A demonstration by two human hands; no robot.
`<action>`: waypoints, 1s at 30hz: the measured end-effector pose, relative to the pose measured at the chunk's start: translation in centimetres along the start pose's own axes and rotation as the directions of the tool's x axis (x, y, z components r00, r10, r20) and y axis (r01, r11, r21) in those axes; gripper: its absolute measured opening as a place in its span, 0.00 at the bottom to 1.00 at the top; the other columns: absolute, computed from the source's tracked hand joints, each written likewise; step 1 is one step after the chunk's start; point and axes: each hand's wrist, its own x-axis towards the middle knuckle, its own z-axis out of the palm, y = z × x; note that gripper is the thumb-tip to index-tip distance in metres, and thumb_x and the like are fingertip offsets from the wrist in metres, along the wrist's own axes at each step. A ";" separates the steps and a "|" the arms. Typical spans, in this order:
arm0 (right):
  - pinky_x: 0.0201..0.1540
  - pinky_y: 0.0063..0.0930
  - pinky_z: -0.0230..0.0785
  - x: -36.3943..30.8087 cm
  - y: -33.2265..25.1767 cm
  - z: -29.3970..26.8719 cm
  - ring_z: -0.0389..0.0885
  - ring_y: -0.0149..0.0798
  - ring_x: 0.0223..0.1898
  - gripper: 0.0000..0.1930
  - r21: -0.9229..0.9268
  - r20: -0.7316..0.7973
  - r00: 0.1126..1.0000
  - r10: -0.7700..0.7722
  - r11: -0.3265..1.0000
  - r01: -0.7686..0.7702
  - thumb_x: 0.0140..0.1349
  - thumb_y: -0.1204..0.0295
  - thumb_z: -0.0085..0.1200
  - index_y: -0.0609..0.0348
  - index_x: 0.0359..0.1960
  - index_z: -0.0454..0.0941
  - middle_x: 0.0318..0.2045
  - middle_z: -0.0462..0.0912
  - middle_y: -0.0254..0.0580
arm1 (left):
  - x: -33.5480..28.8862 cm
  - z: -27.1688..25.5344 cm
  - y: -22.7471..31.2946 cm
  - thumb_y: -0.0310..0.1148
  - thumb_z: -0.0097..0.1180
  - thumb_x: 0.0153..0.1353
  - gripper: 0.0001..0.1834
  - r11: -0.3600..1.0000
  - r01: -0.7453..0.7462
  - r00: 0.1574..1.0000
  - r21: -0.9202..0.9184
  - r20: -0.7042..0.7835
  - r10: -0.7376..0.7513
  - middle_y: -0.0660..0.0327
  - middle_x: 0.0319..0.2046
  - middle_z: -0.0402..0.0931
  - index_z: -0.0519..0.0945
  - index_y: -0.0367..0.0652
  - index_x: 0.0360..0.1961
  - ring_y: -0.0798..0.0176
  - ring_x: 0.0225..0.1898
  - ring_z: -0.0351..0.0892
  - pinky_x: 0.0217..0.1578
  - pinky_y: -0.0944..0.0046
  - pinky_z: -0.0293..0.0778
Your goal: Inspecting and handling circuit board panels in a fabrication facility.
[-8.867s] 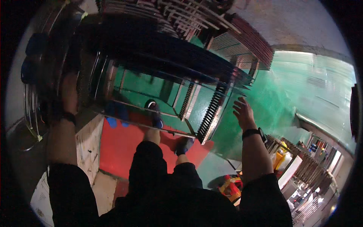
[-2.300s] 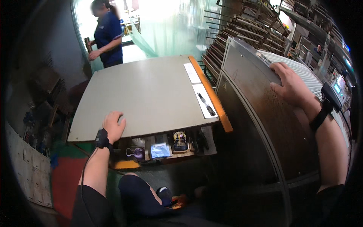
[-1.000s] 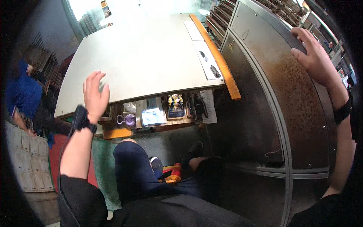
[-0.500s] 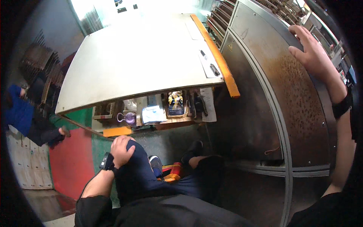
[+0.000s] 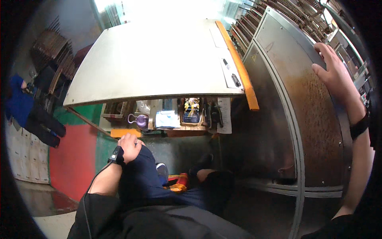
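Note:
My left hand lies flat over my left knee, fingers draped across the dark blue trousers, holding nothing. A black device is strapped to that wrist, with a thin cable along the forearm. At the right, my right hand rests at the top edge of a rust-spotted metal cabinet, thumb apart from the fingers, nothing in it. A black band circles the right wrist. In front stands a white-topped table with an orange right edge. A marker and a black object lie on paper there.
Under the tabletop, a shelf holds a purple bottle, a blue-white packet and a dark picture-printed package. A red and orange item is beside my feet. Another person in blue stands at the left. Metal racks stand behind the cabinet.
The view has shifted slightly, so the table appears lower and farther right. My hands keep their places on the knee and cabinet edge. At the left, the other person's legs have changed position.

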 end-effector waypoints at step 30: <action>0.71 0.43 0.63 0.0 -0.2 0.0 0.71 0.58 0.68 0.29 -0.030 0.011 1.000 0.011 0.999 -0.010 0.64 0.66 0.57 0.68 0.65 0.68 0.63 0.74 0.61 | -4.0 -1.2 -0.1 0.36 0.66 0.58 0.10 0.999 -0.032 0.998 0.039 -0.059 0.035 0.52 0.36 0.79 0.78 0.43 0.31 0.40 0.42 0.78 0.43 0.41 0.72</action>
